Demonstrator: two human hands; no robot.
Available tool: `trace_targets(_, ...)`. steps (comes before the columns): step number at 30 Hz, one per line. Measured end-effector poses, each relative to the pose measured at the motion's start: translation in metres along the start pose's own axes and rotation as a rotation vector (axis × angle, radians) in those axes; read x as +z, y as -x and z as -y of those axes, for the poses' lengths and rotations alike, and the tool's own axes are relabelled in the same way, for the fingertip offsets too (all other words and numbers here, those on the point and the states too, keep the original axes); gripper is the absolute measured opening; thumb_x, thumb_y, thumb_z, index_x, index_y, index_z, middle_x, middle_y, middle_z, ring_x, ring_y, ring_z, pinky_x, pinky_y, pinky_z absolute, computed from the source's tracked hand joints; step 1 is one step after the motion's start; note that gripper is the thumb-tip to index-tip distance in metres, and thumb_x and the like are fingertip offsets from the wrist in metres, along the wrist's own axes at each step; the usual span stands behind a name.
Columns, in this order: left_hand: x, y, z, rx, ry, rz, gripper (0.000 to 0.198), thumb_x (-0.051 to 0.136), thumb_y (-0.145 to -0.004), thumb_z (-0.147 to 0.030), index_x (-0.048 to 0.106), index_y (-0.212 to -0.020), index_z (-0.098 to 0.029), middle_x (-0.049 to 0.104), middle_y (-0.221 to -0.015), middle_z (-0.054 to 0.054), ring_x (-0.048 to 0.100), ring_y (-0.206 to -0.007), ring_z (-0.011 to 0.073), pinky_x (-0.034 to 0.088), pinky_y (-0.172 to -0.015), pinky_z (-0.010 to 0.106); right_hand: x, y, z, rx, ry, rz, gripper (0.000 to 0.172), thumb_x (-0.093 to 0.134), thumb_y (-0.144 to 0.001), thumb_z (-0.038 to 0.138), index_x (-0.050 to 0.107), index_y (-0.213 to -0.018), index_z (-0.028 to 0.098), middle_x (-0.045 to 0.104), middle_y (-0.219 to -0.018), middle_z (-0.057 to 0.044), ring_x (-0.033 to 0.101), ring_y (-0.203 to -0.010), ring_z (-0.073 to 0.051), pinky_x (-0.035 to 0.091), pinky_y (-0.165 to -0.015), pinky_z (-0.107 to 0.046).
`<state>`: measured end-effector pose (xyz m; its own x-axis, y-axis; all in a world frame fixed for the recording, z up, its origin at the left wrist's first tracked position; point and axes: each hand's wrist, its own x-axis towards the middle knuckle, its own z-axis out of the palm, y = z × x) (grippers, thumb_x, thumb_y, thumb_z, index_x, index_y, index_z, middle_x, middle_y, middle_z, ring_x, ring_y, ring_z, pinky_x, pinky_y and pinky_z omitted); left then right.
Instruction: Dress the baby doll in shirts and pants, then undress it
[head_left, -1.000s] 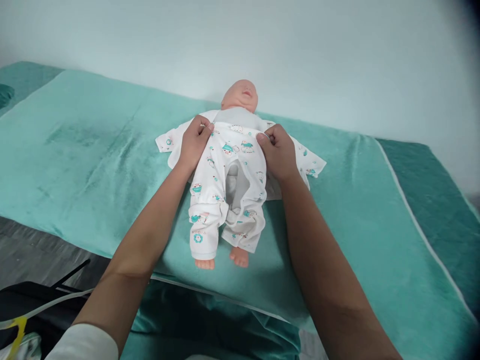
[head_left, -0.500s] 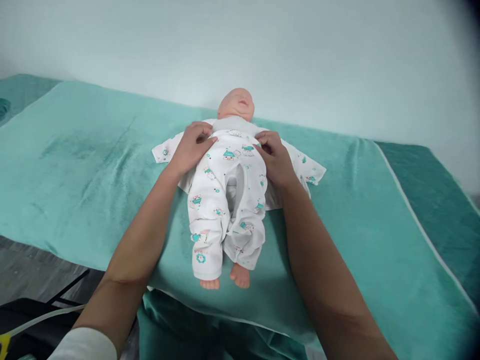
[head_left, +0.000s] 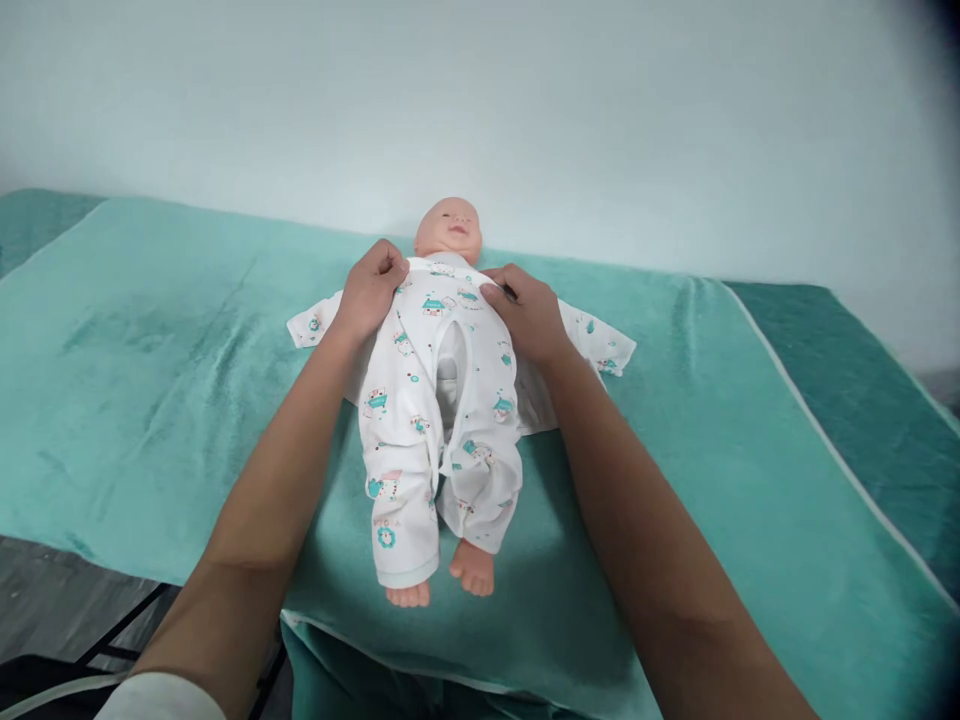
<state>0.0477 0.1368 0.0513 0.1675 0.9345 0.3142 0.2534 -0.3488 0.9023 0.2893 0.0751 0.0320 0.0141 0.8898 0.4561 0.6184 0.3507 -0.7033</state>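
A baby doll (head_left: 448,228) lies on its back on a teal blanket (head_left: 150,340), head toward the wall, bare feet toward me. It wears white patterned trousers (head_left: 416,440) pulled high up its chest, over an open white patterned top whose sleeves spread out to both sides. My left hand (head_left: 369,290) grips the trousers' waistband at the doll's left-of-picture shoulder, fingers curled. My right hand (head_left: 525,312) pinches the waistband on the other side, near the chest.
The blanket covers a bed that runs along a pale wall (head_left: 600,120). A darker teal strip (head_left: 862,370) lies at the right. The blanket's near edge hangs over at the bottom, with grey floor (head_left: 52,600) and dark bars at lower left.
Both hands have drawn the waistband up from the doll's belly to just under its chin. The doll's feet show further out of the trouser legs.
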Motion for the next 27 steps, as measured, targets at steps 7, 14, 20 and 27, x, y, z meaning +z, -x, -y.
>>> trace_targets(7,0.016,-0.018,0.02,0.071,-0.153,-0.196,0.021,0.061,-0.097,-0.015,0.049,-0.081,-0.023,0.051,-0.076,-0.001,0.065,-0.098,0.0216,0.045,-0.1,0.038,0.011,-0.029,-0.02,0.054,0.187,-0.134,0.018,0.059,-0.091,0.033,0.049,-0.078,0.026,0.052,-0.069,0.002,0.052,-0.069,-0.019,0.047,-0.079,-0.038)
trace_targets(14,0.021,-0.017,0.036,0.063,-0.2,-0.112,0.012,0.061,-0.093,-0.011,0.059,-0.096,-0.023,0.062,-0.098,0.003,0.065,-0.104,0.0212,0.049,-0.103,0.04,0.023,-0.036,-0.043,-0.058,0.026,-0.147,0.016,0.06,-0.093,0.041,0.063,-0.094,0.025,0.067,-0.094,-0.004,0.062,-0.087,-0.022,0.055,-0.087,-0.041)
trace_targets(20,0.008,0.005,0.025,0.125,-0.223,-0.004,0.033,0.051,-0.091,-0.009,0.075,-0.107,-0.026,0.068,-0.121,0.007,0.064,-0.118,0.0213,0.049,-0.111,0.039,0.017,-0.014,-0.028,-0.236,0.092,-0.014,0.039,0.04,-0.105,0.043,0.07,-0.129,0.032,0.07,-0.137,-0.007,0.061,-0.13,-0.029,0.046,-0.116,-0.049)
trace_targets(27,-0.011,0.06,0.019,0.122,-0.234,0.065,0.045,0.053,-0.09,-0.02,0.069,-0.132,-0.023,0.059,-0.148,0.01,0.05,-0.142,0.0246,0.033,-0.127,0.041,0.008,0.034,-0.024,-0.137,0.173,-0.054,0.044,0.04,-0.104,0.041,0.067,-0.135,0.027,0.062,-0.149,-0.012,0.053,-0.141,-0.03,0.04,-0.121,-0.054)
